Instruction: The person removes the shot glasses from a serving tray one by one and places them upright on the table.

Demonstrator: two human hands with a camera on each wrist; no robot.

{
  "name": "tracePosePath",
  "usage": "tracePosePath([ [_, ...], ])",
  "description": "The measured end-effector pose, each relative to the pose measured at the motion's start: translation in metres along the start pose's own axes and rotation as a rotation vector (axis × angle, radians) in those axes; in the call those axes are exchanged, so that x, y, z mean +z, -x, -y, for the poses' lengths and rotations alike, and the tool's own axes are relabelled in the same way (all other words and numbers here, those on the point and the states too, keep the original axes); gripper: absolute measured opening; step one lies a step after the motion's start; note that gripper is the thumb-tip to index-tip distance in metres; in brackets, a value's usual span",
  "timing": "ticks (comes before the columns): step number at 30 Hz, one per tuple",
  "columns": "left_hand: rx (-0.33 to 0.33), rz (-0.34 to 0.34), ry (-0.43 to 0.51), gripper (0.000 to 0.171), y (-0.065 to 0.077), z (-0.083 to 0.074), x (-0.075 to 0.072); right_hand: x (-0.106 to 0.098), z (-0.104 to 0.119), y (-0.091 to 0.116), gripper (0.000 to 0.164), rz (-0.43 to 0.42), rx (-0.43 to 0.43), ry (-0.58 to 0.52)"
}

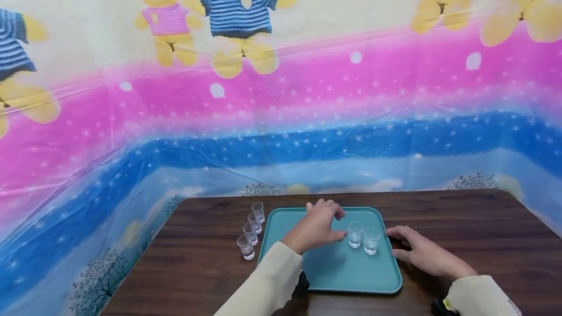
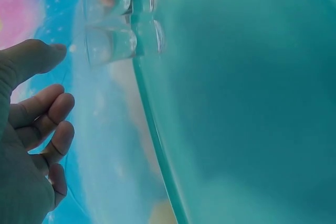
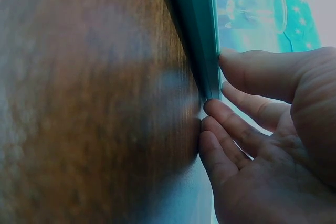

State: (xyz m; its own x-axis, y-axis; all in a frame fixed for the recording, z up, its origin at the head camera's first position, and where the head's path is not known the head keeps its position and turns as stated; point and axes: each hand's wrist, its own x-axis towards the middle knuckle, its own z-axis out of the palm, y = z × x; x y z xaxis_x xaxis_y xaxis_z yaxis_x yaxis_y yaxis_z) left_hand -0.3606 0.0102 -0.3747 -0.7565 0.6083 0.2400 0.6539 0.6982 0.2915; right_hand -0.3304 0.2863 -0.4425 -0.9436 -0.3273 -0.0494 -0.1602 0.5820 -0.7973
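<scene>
Two small clear shot glasses (image 1: 363, 239) stand side by side on the right half of a teal tray (image 1: 333, 284). My left hand (image 1: 317, 226) hovers over the tray just left of them. Its fingers are loosely bent with nothing between them; in the left wrist view the thumb (image 2: 50, 57) is apart from the glasses. At the tray's right rim is my right hand (image 1: 423, 252), palm facing the tray. The right wrist view has its thumb (image 3: 252, 69) at the rim's upper edge and its fingertips (image 3: 212, 109) low against the tray's side and the tabletop.
Several more clear shot glasses (image 1: 250, 230) stand in a row on the dark wooden table (image 1: 202, 277), left of the tray. A patterned curtain (image 1: 307, 150) with bears and snowflakes hangs behind the table and along its left side.
</scene>
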Motion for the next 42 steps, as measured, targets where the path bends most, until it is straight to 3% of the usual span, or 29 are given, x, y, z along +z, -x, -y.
tracePosePath([
  [8,-0.049,0.069,-0.022,0.038,-0.016,-0.013,0.008,-0.001,0.0,0.003,0.051,0.006,-0.024,0.001],
  [23,-0.055,0.088,-0.081,0.036,-0.027,-0.019,0.017,-0.002,-0.002,0.001,0.049,0.009,-0.058,-0.007],
  [32,-0.064,0.089,-0.053,0.036,-0.024,-0.017,0.018,-0.001,0.0,0.002,0.049,0.009,-0.056,-0.011],
  [42,-0.033,0.054,-0.029,0.036,-0.015,-0.005,0.005,-0.001,0.0,0.002,0.05,0.005,-0.025,0.0],
])
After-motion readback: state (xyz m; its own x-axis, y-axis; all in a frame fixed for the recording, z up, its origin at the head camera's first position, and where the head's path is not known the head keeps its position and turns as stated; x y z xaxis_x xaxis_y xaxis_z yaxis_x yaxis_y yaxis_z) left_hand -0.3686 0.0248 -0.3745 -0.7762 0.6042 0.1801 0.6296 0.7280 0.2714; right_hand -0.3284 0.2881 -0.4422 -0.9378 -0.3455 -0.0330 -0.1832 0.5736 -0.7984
